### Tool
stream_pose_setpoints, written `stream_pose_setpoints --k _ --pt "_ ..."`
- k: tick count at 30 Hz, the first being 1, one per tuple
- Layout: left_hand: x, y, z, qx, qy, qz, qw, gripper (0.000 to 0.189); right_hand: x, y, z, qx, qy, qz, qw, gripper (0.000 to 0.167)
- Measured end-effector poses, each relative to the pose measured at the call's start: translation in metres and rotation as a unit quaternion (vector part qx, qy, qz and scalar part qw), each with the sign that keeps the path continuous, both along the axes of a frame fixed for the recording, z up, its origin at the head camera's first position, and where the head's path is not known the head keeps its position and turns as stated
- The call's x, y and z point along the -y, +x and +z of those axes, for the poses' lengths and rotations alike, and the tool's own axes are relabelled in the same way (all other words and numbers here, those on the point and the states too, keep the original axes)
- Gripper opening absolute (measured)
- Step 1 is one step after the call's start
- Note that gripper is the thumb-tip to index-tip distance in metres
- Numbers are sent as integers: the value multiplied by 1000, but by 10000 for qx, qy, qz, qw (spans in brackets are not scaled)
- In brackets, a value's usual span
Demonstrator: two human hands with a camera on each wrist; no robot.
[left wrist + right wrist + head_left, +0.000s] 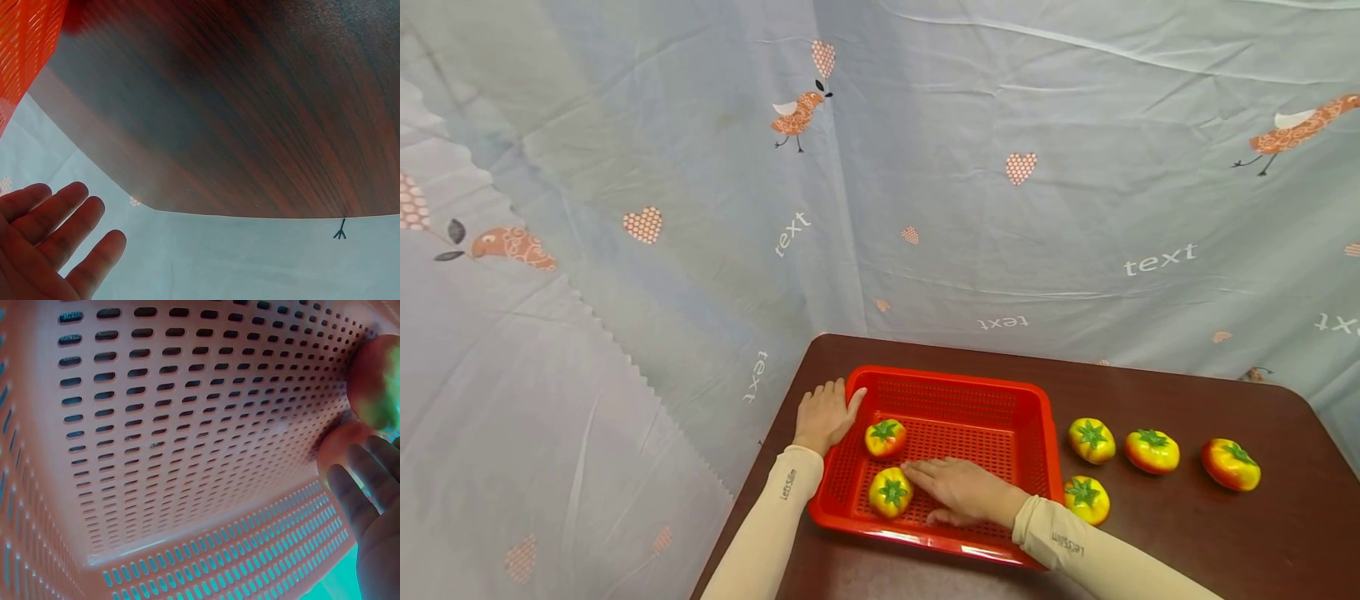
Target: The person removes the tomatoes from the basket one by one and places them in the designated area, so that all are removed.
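Observation:
A red plastic basket with slotted walls stands on the table. Inside, towards its left end, lie two shiny yellow-red artificial tomatoes with green star-shaped tops: a rear tomato and a front tomato. My left hand is at the basket's left rim, fingers extended and thumb towards the rim. Reaching over the right side, my right hand is inside the basket, its fingertips beside the front tomato. Its fingers look straight in the right wrist view, close to the tomatoes; contact is hard to tell.
Right of the basket, several more tomatoes lie on the dark brown table: one close to the basket wall, another behind it, then one and one farther right. A patterned grey-blue curtain hangs behind the table.

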State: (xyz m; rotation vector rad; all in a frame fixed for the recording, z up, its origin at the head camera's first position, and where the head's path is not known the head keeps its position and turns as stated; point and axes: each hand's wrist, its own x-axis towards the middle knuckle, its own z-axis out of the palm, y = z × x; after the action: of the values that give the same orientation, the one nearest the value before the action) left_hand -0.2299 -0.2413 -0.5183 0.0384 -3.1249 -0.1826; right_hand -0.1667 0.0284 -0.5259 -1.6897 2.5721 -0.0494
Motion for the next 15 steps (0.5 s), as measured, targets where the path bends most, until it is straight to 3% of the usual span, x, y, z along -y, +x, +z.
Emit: stream_pose_setpoints --k 8,15 --pt "0 1 1 20 30 10 10000 73 2 0 -6 279 116 -201 9993 73" --pt "0 1 1 70 51 25 10000 73 4 -2 -8 224 87 -140 9996 73"
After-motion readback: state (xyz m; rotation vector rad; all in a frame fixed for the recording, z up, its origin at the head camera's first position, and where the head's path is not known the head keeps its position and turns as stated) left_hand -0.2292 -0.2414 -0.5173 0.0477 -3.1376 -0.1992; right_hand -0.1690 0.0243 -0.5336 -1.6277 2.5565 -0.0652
